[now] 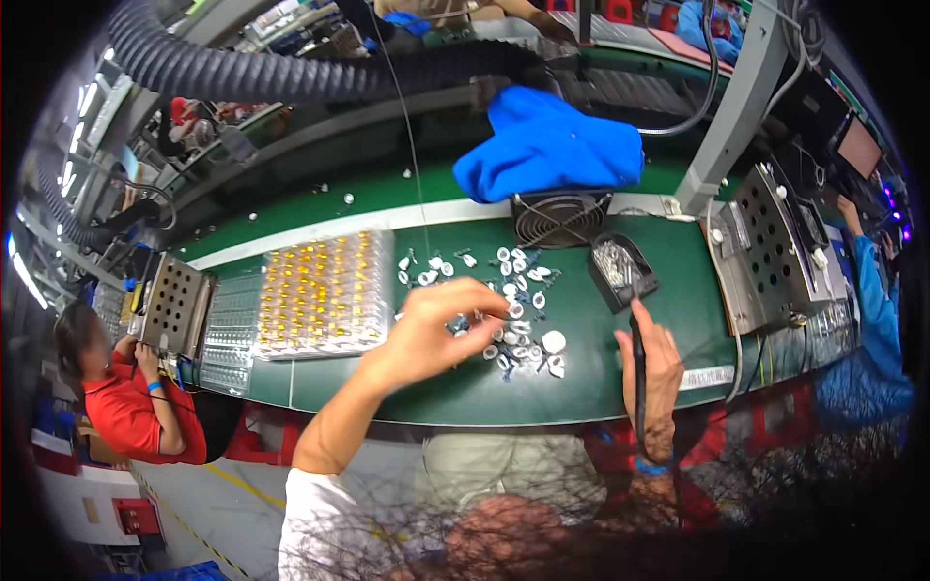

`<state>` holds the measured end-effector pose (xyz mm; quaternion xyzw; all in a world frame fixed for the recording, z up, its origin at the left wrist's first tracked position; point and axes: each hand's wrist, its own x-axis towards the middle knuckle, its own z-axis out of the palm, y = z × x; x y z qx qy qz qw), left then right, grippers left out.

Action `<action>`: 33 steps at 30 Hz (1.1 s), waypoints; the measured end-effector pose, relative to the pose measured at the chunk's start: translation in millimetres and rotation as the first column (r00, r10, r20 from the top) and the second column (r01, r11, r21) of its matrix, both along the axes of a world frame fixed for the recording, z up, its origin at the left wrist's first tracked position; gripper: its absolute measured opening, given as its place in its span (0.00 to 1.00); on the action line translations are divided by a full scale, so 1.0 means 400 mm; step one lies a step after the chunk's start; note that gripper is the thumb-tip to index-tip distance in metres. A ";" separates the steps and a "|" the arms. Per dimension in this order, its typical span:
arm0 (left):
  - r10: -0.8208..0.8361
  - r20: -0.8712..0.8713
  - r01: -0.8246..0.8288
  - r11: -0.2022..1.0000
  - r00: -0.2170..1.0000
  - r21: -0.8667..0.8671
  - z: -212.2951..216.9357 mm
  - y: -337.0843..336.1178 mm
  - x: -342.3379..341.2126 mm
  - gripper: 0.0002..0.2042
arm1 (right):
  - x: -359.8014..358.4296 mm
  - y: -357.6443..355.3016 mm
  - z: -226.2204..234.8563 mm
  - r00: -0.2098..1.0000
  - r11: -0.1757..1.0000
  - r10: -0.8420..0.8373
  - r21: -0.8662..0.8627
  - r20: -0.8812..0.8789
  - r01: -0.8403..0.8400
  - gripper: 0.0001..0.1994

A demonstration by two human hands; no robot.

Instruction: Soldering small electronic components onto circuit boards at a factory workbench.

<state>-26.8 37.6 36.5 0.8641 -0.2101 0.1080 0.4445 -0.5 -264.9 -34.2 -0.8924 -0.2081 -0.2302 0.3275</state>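
Note:
My right hand (656, 363) is closed around a soldering iron (638, 349) with a black handle. Its tip points up to a black scoop-shaped tray (612, 300) filled with small silvery pieces. My left hand (436, 327) hovers over the left side of a loose pile of small white ring-shaped parts (516, 327) with dark ends. Its thumb and index finger curve toward the pile with a gap between their tips, and nothing shows between them. A round white piece (553, 342) lies at the pile's right side.
Left of the pile is a clear tray stack (325, 295) holding rows of yellow parts. A fan (560, 220) draped with blue cloth (552, 145) stands behind. Perforated metal boxes (765, 247) flank the green bench (436, 397). A person in red (145, 407) sits at left.

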 end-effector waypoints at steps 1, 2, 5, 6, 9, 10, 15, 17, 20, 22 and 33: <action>0.061 0.016 -0.062 0.997 0.998 0.049 0.007 0.053 0.008 0.10 | -0.015 0.001 -0.002 1.000 0.998 -0.020 0.056 -0.008 0.020 0.23; 0.112 -0.011 -0.111 0.990 0.994 0.082 0.019 0.095 0.030 0.10 | -0.035 -0.005 -0.006 0.999 0.997 -0.036 0.064 0.010 0.035 0.23; 0.382 -0.154 -0.363 0.921 0.911 0.139 0.039 0.257 0.103 0.10 | -0.067 0.035 -0.028 0.998 0.937 0.063 0.345 -0.004 -0.058 0.26; 0.404 -0.128 -0.379 0.907 0.906 0.181 0.033 0.304 0.153 0.11 | -0.070 0.041 -0.031 0.996 0.935 0.090 0.343 0.016 -0.090 0.26; 0.347 -0.200 -0.360 0.933 0.916 -0.029 -0.009 0.418 0.295 0.14 | -0.065 0.049 -0.055 0.986 0.929 0.136 0.332 0.098 -0.161 0.25; 0.371 -0.145 -0.368 0.929 0.917 0.044 -0.025 0.443 0.340 0.14 | -0.066 0.051 -0.064 0.990 0.924 0.131 0.354 0.058 -0.143 0.25; 0.419 0.049 -0.383 0.768 0.907 0.514 -0.103 0.453 0.509 0.25 | -0.059 0.059 -0.104 0.981 0.906 0.124 0.387 0.152 -0.175 0.25; 0.192 0.228 -0.293 0.748 0.955 0.596 -0.167 0.482 0.559 0.25 | -0.065 0.062 -0.127 0.994 0.894 0.069 0.436 0.087 -0.100 0.25; 0.211 0.177 -0.275 0.698 0.961 0.661 -0.198 0.508 0.593 0.20 | -0.072 0.068 -0.116 0.991 0.875 0.107 0.465 0.081 -0.132 0.24; 0.267 0.131 -0.281 0.664 0.955 0.693 -0.187 0.508 0.594 0.17 | -0.064 0.058 -0.098 0.988 0.890 0.124 0.430 0.089 -0.150 0.24; 0.257 -0.319 -0.224 0.965 0.912 0.138 -0.010 0.532 0.433 0.13 | -0.059 0.043 -0.087 0.976 0.887 0.162 0.412 0.148 -0.210 0.21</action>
